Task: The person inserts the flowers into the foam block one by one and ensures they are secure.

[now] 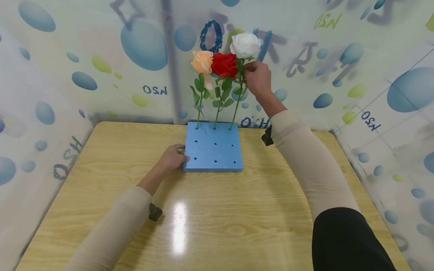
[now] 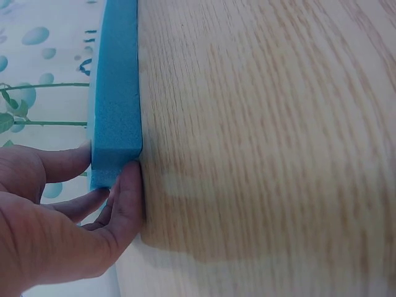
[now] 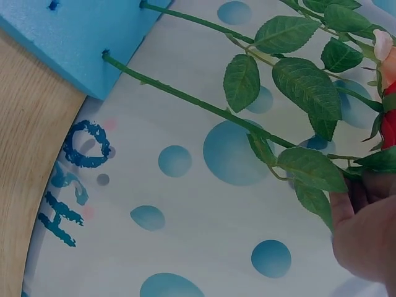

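Observation:
A blue foam block (image 1: 213, 152) with rows of small holes lies flat on the table. Three artificial roses stand in its back row: a peach rose (image 1: 202, 62) at left, a red rose (image 1: 225, 65) in the middle and a white rose (image 1: 245, 45) at right. High on the white rose's stem, just under the bloom, my right hand (image 1: 259, 78) pinches it; the fingertips are partly hidden by leaves in the right wrist view. My left hand (image 1: 172, 157) grips the block's left edge, thumb on top and fingers against the side, as the left wrist view shows.
The wooden table (image 1: 217, 218) reaches back to a wall covering (image 1: 142, 101) printed with blue and green dots and letters. The block sits near the table's back edge, and the blooms rise in front of the wall covering.

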`<state>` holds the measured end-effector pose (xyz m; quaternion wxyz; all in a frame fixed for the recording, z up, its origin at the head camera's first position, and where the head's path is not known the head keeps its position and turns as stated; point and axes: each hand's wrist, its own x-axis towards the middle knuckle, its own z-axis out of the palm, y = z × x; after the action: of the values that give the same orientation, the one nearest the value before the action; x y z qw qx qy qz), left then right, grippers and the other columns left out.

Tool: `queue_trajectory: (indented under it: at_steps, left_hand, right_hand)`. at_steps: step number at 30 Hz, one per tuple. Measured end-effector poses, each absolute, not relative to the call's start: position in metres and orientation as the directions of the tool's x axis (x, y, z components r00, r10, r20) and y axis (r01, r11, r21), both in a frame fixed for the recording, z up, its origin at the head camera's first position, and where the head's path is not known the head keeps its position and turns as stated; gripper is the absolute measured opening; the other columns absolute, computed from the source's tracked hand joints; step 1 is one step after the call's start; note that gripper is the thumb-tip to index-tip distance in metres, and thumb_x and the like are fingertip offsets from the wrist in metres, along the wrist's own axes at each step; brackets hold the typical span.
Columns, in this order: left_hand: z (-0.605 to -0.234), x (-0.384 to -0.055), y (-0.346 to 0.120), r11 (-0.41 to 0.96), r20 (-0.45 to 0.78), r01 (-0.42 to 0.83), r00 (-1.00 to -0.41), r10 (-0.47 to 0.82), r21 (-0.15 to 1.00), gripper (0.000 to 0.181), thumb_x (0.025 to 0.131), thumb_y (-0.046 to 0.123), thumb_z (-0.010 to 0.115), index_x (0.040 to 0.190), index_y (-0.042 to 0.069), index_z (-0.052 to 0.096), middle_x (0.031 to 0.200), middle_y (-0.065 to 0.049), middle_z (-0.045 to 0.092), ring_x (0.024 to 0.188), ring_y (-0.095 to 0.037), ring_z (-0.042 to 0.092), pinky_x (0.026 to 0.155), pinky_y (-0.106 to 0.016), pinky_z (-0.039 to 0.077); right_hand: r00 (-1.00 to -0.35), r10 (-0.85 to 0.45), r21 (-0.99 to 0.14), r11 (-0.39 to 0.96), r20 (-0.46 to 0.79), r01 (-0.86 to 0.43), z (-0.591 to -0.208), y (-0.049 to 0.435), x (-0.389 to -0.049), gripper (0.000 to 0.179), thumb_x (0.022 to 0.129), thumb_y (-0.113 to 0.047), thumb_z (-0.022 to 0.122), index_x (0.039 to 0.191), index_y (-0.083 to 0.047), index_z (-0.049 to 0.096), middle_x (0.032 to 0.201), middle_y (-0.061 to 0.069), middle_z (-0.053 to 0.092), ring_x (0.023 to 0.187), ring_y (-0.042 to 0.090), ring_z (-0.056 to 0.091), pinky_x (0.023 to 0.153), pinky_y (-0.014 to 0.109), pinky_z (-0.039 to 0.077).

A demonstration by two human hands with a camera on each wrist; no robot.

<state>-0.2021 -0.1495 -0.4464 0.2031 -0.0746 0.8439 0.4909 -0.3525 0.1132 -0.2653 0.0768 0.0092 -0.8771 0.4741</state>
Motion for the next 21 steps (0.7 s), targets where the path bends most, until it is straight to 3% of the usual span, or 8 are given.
queue_trajectory:
  at_steps: [12, 21]
  left_hand:
    - [-0.447, -0.200, -0.147, 0.494, -0.423, -0.328, -0.902, 0.090, 0.805, 0.059, 0.098, 0.013, 0.057, 0.150, 0.002, 0.031, 0.132, -0.025, 0.052, 0.111, -0.032, 0.059, 0.089, -0.042, 0.054]
    - [-0.441, -0.192, -0.156, 0.577, -0.338, -0.211, -0.933, 0.122, 0.789, 0.064, 0.100, 0.026, 0.054, 0.152, 0.002, 0.025, 0.131, -0.025, 0.055, 0.104, -0.030, 0.061, 0.087, -0.040, 0.053]
  right_hand:
    - [-0.981, 0.016, -0.763, 0.631, 0.196, -0.142, -0.261, 0.132, -0.334, 0.032, 0.097, -0.022, 0.053, 0.122, -0.010, 0.068, 0.118, 0.007, 0.068, 0.095, 0.018, 0.067, 0.084, 0.026, 0.053]
    - [-0.980, -0.024, -0.787, 0.593, 0.198, -0.173, -0.267, 0.165, -0.303, 0.033, 0.098, -0.023, 0.056, 0.125, -0.005, 0.064, 0.117, 0.010, 0.065, 0.103, 0.023, 0.063, 0.087, 0.027, 0.052]
